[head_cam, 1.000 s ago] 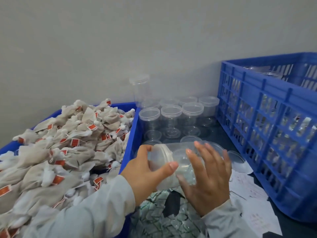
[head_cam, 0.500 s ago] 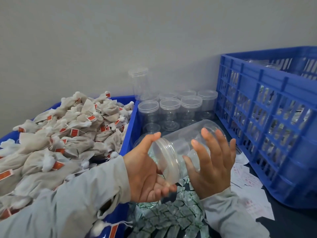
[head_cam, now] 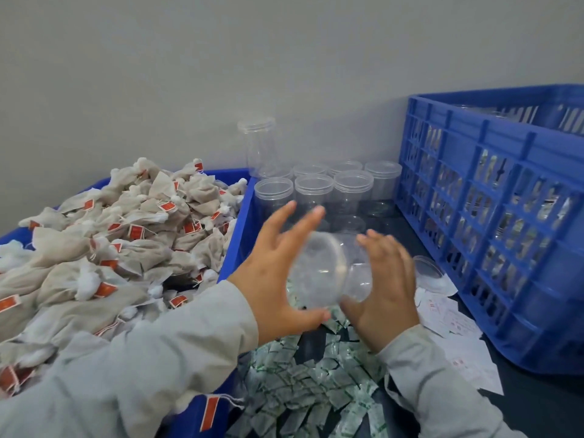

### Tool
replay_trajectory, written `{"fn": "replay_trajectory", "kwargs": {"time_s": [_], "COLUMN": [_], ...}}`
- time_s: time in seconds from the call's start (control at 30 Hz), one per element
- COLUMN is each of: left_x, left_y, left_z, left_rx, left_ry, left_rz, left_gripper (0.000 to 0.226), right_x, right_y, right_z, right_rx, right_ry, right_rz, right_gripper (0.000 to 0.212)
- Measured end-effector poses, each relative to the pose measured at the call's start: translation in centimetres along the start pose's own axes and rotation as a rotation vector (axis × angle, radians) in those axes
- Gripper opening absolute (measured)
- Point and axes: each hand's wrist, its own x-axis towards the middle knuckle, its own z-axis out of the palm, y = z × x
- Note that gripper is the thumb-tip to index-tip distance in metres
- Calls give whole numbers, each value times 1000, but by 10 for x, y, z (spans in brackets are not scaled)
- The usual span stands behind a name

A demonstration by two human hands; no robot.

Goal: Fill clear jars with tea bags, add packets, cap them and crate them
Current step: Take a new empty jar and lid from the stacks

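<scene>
Head view, nearest the camera: a heap of small green-printed white packets (head_cam: 319,393) lies on the dark table (head_cam: 537,415), untouched. Just above it, the left hand (head_cam: 278,276) and right hand (head_cam: 384,289) hold one empty clear plastic jar (head_cam: 328,273) on its side between them, mouth toward the camera and blurred. Left fingers (head_cam: 311,218) are spread and straight against the jar's rim, thumb beneath; right fingers are likewise extended along its body. Neither hand curls round it. To the left, a blue plastic bin (head_cam: 237,216) is heaped with beige tea bags bearing red tags (head_cam: 126,235). A loose clear lid (head_cam: 428,268) and white paper slips (head_cam: 455,324) lie to the right. Farther back, a cluster of empty uncapped clear jars (head_cam: 316,188) stands against the wall. The blue slatted crate (head_cam: 493,216) at right appears to hold finished jars, contents indistinct.

Assessment: this jar is unfilled; filling, packet, capping and crating all remain, as do the waiting jars.
</scene>
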Motion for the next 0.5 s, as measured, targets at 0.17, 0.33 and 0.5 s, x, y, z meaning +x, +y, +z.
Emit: {"fn": "replay_trajectory", "kwargs": {"time_s": [0.17,0.33,0.5], "left_x": [-1,2,7], "left_y": [-14,-19,-25], "left_z": [0,-2,-7], "left_rx": [374,37,-295], "left_ry": [-122,19,190], "left_rz": [141,-160,-332], "left_gripper": [102,82,63], "right_x": [-5,-3,9], "right_y": [-8,-3,22], "right_z": [5,3,-7], "right_rx": [95,-55,4], "right_ry": [-116,-61,112], "right_rz": [-45,-10,331], "right_gripper": [89,97,95]}}
